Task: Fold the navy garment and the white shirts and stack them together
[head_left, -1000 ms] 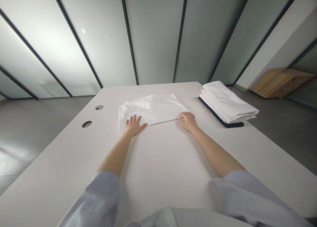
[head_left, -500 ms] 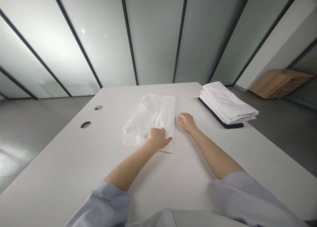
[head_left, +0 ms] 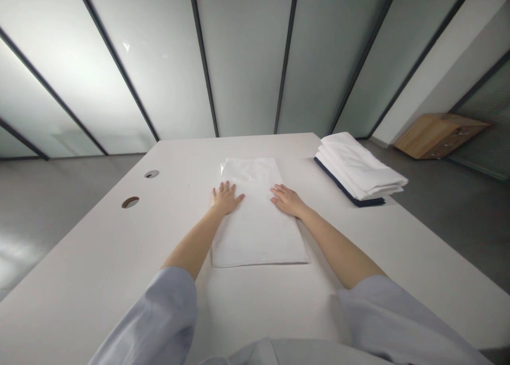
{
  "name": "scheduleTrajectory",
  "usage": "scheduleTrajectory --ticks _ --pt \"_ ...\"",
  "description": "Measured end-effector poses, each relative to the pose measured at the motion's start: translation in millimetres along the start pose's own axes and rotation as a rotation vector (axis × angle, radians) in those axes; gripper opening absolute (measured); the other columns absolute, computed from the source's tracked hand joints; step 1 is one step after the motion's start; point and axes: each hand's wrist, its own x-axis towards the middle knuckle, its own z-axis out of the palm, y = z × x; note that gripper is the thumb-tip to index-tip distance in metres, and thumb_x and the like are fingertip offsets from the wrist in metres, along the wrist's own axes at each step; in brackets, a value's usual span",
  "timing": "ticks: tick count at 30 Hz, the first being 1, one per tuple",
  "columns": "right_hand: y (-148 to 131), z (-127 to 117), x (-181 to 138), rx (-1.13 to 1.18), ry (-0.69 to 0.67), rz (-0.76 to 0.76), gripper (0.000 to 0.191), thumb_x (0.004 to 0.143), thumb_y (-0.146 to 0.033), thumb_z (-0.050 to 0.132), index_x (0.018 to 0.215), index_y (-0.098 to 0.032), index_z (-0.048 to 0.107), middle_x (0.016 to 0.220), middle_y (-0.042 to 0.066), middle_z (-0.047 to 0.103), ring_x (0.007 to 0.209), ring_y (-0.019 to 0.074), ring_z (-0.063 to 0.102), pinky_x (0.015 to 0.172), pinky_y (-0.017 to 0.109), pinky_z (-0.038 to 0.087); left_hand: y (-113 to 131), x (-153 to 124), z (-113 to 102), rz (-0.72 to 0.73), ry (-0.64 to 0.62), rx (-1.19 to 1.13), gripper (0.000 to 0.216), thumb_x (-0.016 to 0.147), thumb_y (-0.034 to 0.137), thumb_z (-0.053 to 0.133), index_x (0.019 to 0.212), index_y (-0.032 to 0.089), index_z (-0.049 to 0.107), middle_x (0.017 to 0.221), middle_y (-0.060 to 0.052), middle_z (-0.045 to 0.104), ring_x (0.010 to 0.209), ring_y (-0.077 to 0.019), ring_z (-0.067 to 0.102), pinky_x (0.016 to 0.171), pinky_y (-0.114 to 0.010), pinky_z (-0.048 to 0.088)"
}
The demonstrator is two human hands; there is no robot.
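A white folded cloth (head_left: 258, 232) lies flat before me as a neat rectangle, its near edge toward my body. Shiny clear plastic (head_left: 222, 167) peeks out at its far left corner; how much of the cloth it covers I cannot tell. On the left side of the cloth rests my left hand (head_left: 227, 197), palm down with fingers spread. My right hand (head_left: 287, 200) lies flat on the right side, fingers stretched toward the middle. Neither hand grips anything.
To the right, a stack of folded white cloths (head_left: 358, 166) sits on a dark navy piece (head_left: 368, 202) near the white table's (head_left: 167, 259) right edge. Two round cable holes are on the left, one the open hole (head_left: 130, 202). A wooden cabinet (head_left: 438, 136) stands on the floor beyond.
The cloth now shows a smooth white face instead of loose clear plastic, and reaches nearer to me. My left hand moved left and away from me, opening flat; my right hand moved onto the cloth.
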Motion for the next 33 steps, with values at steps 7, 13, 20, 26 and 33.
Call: scheduleTrajectory --ticks 7,13,20,26,33 --pt "-2 -5 0 -0.011 0.050 0.057 0.051 0.094 -0.046 0.042 0.137 -0.020 0.051 0.150 0.012 0.042 0.140 0.0261 0.034 0.112 0.042 0.031 -37 -1 -4 -0.250 0.112 -0.053 0.071 0.092 0.056 0.033 0.144 0.008 0.042 0.154 -0.020 0.032 0.144 -0.0328 0.025 0.116 -0.049 0.020" --pt "0 -14 -1 -0.043 0.178 0.390 0.040 0.091 -0.046 0.046 0.114 -0.018 0.062 0.129 0.016 0.057 0.121 0.0304 0.051 0.101 0.042 0.039 -46 -8 -4 -0.170 0.154 -0.079 0.050 0.090 0.050 0.043 0.122 0.017 0.061 0.136 -0.015 0.056 0.133 -0.0304 0.043 0.111 -0.046 0.029" --pt "-1 -16 0 -0.023 0.134 0.398 0.035 0.088 -0.045 0.050 0.103 -0.018 0.067 0.118 0.013 0.061 0.114 0.0288 0.054 0.099 0.040 0.040 -45 -3 -3 -0.125 0.152 -0.194 0.050 0.083 0.047 0.057 0.122 0.016 0.059 0.131 -0.015 0.059 0.129 -0.0303 0.049 0.107 -0.040 0.034" --pt "5 -17 3 0.192 0.174 0.418 0.036 0.082 -0.043 0.058 0.111 -0.021 0.065 0.116 0.012 0.066 0.111 0.0293 0.059 0.098 0.043 0.043 -48 3 3 -0.074 0.164 -0.676 0.055 0.081 0.039 0.061 0.131 0.016 0.051 0.115 -0.012 0.067 0.101 -0.0253 0.064 0.089 -0.038 0.049" --pt "-4 -18 3 0.702 0.184 0.414 0.059 0.084 -0.034 0.052 0.140 -0.018 0.043 0.115 0.011 0.068 0.097 0.0243 0.066 0.088 0.039 0.051 -48 7 9 -0.014 0.229 -0.932 0.084 0.081 0.024 0.054 0.155 0.022 0.015 0.137 -0.011 0.056 0.116 -0.0203 0.058 0.097 -0.036 0.046"
